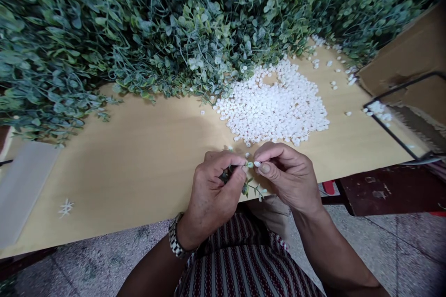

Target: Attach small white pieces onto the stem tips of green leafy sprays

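Near the table's front edge, my left hand (216,186) pinches a small green artificial leaf sprig (249,164) between thumb and forefinger. More of the sprig's leaves hang below, between my hands. Close beside its tip, my right hand (291,171) holds a small white plastic piece (257,164) between thumb and forefinger. The piece and the sprig tip nearly meet; I cannot tell whether they touch. Just beyond my hands lies a wide heap of small white plastic pieces (278,106), with a few loose ones around it.
A thick mass of artificial greenery (156,32) covers the back of the tan table (139,148). At the right stands a cardboard box (411,55) beside a black metal frame (390,134). A translucent strip (28,190) and some thin white sticks (66,208) lie at the left.
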### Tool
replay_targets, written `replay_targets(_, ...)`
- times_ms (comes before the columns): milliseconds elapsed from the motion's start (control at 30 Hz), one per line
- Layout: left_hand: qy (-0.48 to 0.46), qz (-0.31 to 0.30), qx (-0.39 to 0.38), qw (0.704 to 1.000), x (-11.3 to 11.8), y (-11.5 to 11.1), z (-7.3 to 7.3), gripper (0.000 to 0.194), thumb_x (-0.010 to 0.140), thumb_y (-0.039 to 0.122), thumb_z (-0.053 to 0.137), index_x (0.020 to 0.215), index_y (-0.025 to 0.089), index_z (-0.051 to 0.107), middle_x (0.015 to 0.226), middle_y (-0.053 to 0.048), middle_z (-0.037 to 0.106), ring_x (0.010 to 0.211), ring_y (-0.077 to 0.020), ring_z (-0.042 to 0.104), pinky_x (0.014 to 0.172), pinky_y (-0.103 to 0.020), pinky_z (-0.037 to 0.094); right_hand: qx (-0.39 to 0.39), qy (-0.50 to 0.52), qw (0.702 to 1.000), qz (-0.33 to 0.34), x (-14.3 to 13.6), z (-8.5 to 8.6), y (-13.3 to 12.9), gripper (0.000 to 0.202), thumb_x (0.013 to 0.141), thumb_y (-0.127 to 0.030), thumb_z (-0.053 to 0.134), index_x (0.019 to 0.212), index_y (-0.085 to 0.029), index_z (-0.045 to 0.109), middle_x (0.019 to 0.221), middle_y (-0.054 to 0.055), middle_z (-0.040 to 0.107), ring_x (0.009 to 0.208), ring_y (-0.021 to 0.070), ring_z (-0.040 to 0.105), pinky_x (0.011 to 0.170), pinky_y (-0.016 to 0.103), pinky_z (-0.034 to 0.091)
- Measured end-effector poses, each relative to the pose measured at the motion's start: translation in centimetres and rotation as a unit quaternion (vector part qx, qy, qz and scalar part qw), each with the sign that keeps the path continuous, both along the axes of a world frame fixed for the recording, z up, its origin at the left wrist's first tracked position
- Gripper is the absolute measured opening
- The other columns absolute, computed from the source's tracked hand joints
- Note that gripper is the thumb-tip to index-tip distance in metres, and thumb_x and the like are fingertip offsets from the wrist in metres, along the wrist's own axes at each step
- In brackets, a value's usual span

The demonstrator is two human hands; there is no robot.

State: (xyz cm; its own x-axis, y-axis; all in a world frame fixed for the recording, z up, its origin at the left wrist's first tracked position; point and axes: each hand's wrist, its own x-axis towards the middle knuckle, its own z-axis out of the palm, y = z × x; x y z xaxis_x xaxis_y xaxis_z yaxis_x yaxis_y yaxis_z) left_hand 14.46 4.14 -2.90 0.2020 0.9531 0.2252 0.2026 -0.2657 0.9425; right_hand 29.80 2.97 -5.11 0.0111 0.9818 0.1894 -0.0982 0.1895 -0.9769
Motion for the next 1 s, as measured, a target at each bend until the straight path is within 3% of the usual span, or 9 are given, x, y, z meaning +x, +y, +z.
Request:
replay_targets(467, 0.03, -0.016, 0.057, 0.998, 0.32, -0.08, 0.14, 0.015, 0.074, 0.006, 0.056, 0.066, 0.018, 0.061, 0.057, 0.002, 0.058, 0.057, -0.0104, 0.053, 0.056, -0.025, 0.044, 0.056, -0.002, 0.998, -0.017, -0.25, -0.24, -0.27, 0.016, 0.077, -0.008, 0.064, 0.084, -0.022, 0.067, 0.073, -0.002, 0.06, 0.068, 0.009, 0.055, 0.059, 0.022, 0.045)
replay_targets(1000, 0.057, -0.005, 0.057, 0.997, 0.25, -0.15, 0.06, 0.015, 0.072, 0.005, 0.056, 0.062, 0.016, 0.057, 0.055, 0.004, 0.053, 0.055, -0.0088, 0.047, 0.056, -0.024, 0.039, 0.135, -0.119, 0.981, -0.078, -0.68, -0.33, -0.56, 0.02, 0.076, -0.004, 0.063, 0.086, -0.021, 0.066, 0.076, 0.001, 0.061, 0.072, 0.0127, 0.058, 0.06, 0.026, 0.049)
